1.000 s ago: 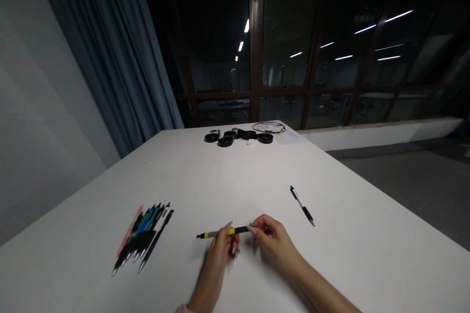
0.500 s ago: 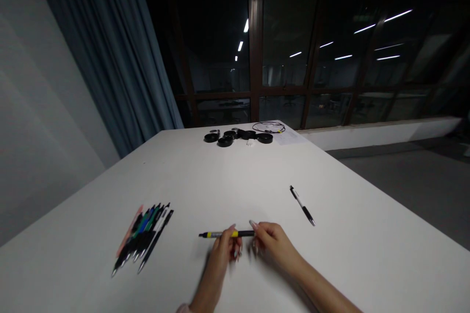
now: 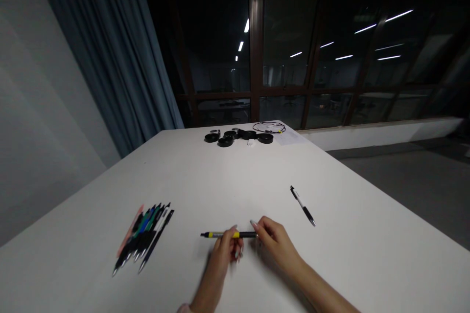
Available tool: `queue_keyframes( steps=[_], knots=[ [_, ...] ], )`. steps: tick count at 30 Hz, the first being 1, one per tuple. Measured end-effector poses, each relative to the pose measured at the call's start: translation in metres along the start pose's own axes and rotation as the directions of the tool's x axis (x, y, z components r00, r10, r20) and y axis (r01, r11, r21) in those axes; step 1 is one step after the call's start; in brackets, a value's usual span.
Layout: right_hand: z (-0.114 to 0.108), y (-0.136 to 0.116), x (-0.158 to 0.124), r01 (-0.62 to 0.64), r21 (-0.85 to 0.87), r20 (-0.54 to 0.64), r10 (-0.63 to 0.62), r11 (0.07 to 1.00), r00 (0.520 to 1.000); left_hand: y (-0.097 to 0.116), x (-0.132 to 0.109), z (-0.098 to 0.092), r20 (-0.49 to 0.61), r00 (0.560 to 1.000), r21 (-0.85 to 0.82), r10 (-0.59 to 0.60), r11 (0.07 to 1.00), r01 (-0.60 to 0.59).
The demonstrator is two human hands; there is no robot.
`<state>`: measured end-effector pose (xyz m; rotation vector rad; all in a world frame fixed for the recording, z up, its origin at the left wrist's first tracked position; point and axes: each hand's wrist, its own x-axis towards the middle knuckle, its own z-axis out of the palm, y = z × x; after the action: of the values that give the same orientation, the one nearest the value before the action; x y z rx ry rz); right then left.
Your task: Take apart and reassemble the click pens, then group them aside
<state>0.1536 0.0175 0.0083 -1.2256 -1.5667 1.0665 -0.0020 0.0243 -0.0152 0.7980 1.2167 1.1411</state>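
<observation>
A yellow, grey and black pen (image 3: pixel 216 234) is held level just above the white table. My left hand (image 3: pixel 222 250) is closed round its middle, with the thumb on top. At the pen's right end, the thumb and fingers of my right hand (image 3: pixel 278 243) are pinched together on the tip. To the left lies a slanted row of pens (image 3: pixel 147 237), mostly black, with blue, green, white and pink ones among them. A single white and black pen (image 3: pixel 302 205) lies off to the right, apart from both hands.
Several black round parts (image 3: pixel 225 141) are grouped at the table's far end. Beside them are a coiled black cable (image 3: pixel 269 127) and a sheet of paper (image 3: pixel 292 138). A blue curtain (image 3: pixel 121 54) hangs at the left, with dark windows behind the table (image 3: pixel 205 176).
Both hands and the yellow and black pen have shifted very slightly to the right. Each hand keeps its hold, and the other pens lie as before.
</observation>
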Motion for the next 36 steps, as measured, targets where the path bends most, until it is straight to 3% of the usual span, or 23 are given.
queue_keyframes(
  steps=[16,24,30,36],
  knots=[
    [-0.0043,-0.0027,-0.0043,0.145,-0.123,0.115,-0.131,0.982,0.985,0.0071,0.0002,-0.0027,0.086,0.996,-0.034,-0.027,0.999,0.030],
    [-0.0069,-0.0063,-0.0096,0.102,-0.104,0.106,-0.091,0.989,0.990,0.0056,0.0025,-0.0049,0.065,0.997,-0.032,-0.046,0.998,0.048],
    [-0.0053,-0.0029,-0.0053,0.152,-0.184,0.100,-0.135,0.971,0.986,0.0025,0.0046,-0.0062,0.066,0.997,-0.027,-0.051,0.998,0.053],
    [-0.0056,-0.0013,-0.0078,0.112,-0.118,0.095,-0.101,0.987,0.990,0.0049,0.0043,-0.0052,0.071,0.996,-0.034,-0.046,0.998,0.049]
  ],
)
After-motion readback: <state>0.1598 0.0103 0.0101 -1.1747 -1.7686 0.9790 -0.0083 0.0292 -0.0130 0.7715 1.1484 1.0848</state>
